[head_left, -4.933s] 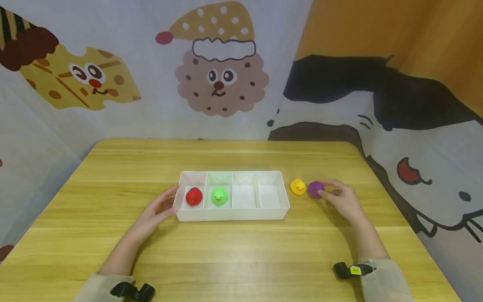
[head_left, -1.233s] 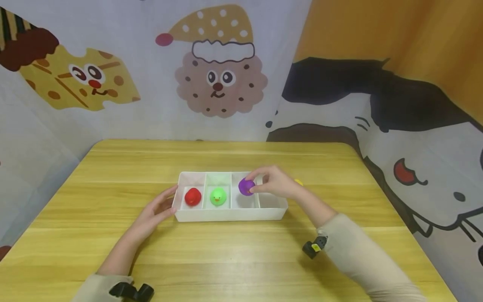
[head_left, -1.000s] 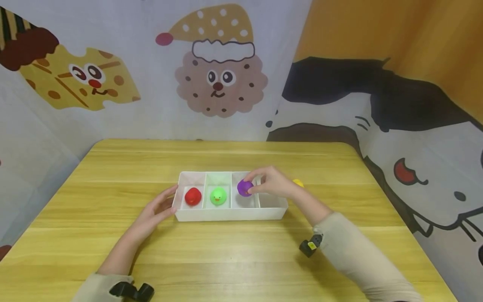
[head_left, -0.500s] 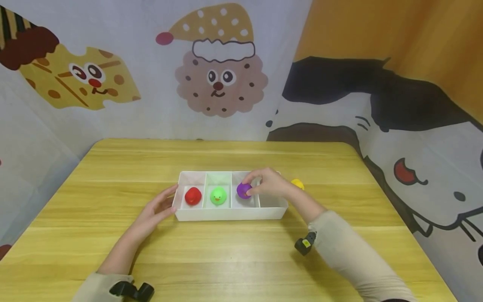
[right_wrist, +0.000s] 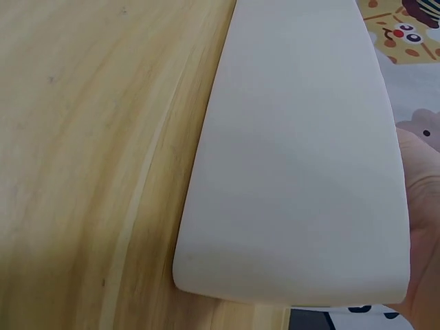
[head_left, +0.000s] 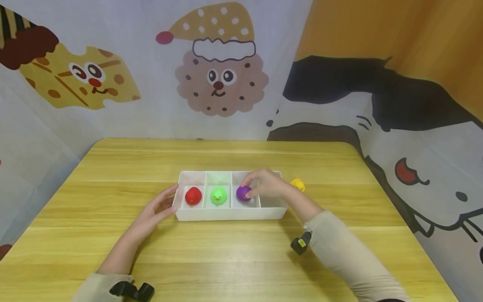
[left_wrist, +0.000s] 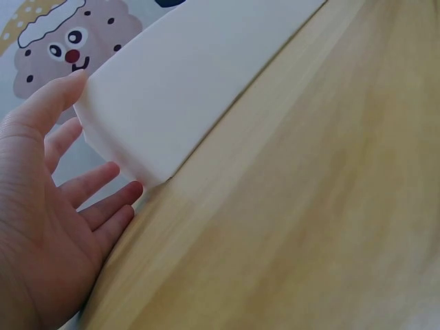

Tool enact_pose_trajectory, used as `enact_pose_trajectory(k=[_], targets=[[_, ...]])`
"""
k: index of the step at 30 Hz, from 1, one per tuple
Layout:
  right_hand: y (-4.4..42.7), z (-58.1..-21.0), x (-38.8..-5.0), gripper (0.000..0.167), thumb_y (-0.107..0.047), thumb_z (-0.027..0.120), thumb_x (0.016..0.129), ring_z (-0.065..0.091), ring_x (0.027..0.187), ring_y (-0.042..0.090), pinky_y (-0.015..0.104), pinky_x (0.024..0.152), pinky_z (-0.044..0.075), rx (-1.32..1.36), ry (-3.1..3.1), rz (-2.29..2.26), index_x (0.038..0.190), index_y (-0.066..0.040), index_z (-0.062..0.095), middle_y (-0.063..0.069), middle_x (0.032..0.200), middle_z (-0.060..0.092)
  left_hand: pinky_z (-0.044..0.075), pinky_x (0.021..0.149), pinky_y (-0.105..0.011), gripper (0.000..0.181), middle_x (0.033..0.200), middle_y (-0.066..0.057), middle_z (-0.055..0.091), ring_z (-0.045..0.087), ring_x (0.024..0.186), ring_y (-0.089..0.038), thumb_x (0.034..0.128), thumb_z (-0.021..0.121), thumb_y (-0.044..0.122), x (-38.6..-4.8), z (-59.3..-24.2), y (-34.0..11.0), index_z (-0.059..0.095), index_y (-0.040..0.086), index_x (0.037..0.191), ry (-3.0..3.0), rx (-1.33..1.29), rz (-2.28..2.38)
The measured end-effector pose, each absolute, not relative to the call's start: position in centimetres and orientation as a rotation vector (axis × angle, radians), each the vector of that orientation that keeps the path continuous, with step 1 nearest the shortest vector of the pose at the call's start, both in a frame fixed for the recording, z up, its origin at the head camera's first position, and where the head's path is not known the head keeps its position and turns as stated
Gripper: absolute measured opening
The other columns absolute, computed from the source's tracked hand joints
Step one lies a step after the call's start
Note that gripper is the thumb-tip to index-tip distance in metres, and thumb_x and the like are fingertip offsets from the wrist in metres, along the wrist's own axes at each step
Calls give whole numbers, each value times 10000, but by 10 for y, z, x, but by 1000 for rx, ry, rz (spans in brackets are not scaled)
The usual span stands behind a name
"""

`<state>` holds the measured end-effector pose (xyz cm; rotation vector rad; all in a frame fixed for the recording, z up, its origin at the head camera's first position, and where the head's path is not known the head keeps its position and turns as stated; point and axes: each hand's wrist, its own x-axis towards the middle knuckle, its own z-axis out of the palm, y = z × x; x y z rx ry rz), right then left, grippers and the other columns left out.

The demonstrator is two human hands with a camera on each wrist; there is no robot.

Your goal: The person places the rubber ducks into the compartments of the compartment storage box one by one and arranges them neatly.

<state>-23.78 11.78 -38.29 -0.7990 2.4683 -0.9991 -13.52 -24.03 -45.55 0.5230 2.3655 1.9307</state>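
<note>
A white tray (head_left: 230,214) divided into compartments stands on the table. My left hand (head_left: 156,207) rests against its left end; in the left wrist view the thumb touches the tray's corner and the other fingers are loosely extended. My right hand (head_left: 266,184) reaches into the third compartment from the left and pinches a purple toy duck (head_left: 242,194) between thumb and fingers. In the right wrist view the tray's side hides most of that hand and the duck. A red rounded toy (head_left: 193,196) sits in the leftmost compartment, a green toy duck (head_left: 219,196) in the second.
A yellow toy duck (head_left: 298,184) lies on the table right of the tray, partly behind the right forearm. The rightmost compartment is partly covered by the right hand. A cartoon-printed cloth (head_left: 151,121) hangs behind the wooden table (head_left: 211,260).
My right hand picked up the purple duck beside the yellow one, carried it left over the tray, then lowered it into the third compartment. The left hand stayed at the tray's left end.
</note>
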Motion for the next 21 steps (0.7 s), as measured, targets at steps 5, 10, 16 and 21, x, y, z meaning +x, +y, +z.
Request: enact_pose_trajectory(k=[5,10,16,21], targets=[[115,-383,-238,272,-121,820,745,573,1037,166,463,967,397,-738,2502,-957,995,-192,736,-89,1008,675,417,920,-201,593,1449,-277,354,400,1261,-457,955,560,48,-136,-455,-239,305,51,1491,2360,526,1938],[113,-383,-239,259,-115,819,744,575,1015,167,457,953,402,-708,2518,-930,978,-192,738,-87,982,670,417,918,-198,594,1446,-277,357,400,1263,-451,955,564,56,-135,-454,-239,307,53,1490,2362,510,1937],[112,-382,-237,265,-117,817,749,580,1016,177,459,951,408,-722,2545,-895,993,-181,737,-73,997,675,413,916,-191,596,1456,-279,340,393,1266,-458,956,566,61,-134,-453,-238,300,38,1489,2363,504,1930],[112,-381,-235,279,-139,819,749,573,1054,192,474,970,394,-697,2559,-886,1010,-192,736,-77,1040,673,411,919,-192,595,1463,-272,333,389,1270,-459,957,564,62,-134,-454,-239,304,53,1492,2363,499,1931]])
